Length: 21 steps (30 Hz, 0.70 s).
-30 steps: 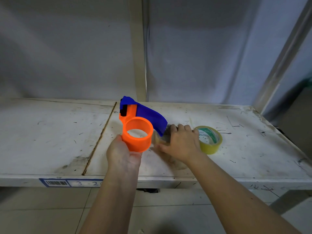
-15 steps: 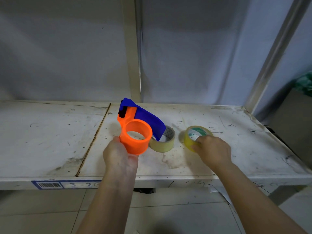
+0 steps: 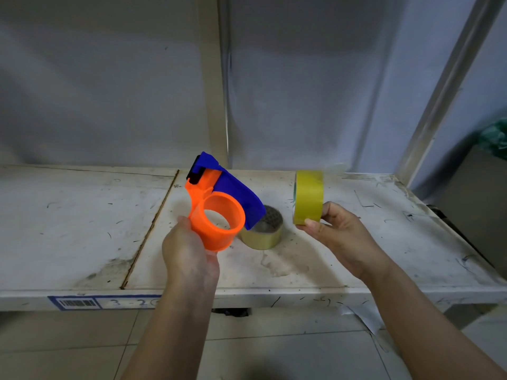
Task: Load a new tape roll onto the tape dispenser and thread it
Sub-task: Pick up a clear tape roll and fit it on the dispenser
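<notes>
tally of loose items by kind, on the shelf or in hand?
Tape rolls: 2, the yellow roll held edge-on in the right hand, and the pale used roll lying flat on the shelf.
Tape dispensers: 1, the orange and blue dispenser in the left hand.
Total: 3

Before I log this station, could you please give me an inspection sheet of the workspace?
Surface: scuffed, stained white shelf board, barcode label on its front edge.
Job's things: orange and blue plastic tape dispenser, hub bare; yellow tape roll, lifted clear.
Clutter: nearly spent pale tape roll lying flat on the shelf.
Grippers: left hand holds the dispenser; right hand pinches the yellow roll.
Cables: nothing seen.
Surroundings: grey sheeting, metal uprights, tiled floor.
</notes>
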Motion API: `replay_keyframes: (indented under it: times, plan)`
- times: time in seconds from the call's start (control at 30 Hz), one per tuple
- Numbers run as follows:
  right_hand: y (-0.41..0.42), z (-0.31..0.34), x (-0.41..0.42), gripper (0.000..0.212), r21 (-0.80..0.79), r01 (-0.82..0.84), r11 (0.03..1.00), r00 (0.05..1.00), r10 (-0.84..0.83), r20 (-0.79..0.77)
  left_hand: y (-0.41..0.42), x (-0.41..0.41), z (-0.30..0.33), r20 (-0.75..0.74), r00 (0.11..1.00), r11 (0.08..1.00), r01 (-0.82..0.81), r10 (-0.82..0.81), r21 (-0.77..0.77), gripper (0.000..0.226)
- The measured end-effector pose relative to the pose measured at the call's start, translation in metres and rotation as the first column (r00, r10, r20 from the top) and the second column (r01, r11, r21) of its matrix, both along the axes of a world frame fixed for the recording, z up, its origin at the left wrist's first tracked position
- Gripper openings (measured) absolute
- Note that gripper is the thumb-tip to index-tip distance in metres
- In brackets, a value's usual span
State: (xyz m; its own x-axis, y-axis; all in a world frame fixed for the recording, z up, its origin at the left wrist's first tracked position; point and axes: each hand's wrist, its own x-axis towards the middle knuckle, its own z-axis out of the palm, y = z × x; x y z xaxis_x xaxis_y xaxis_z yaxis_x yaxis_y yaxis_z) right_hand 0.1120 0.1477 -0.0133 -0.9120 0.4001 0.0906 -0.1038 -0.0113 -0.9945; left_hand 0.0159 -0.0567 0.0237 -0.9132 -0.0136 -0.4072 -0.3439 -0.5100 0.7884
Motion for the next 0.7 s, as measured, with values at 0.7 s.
replay_keyframes:
  times: [0.7]
  plan:
    - [-0.060, 0.022, -0.008, 0.021, 0.529, -0.062, 0.846, 0.988, 0.126, -0.086, 0.008, 0.014, 0.003, -0.348, 0.923, 0.977, 0.100, -0.162, -0.190, 0.030]
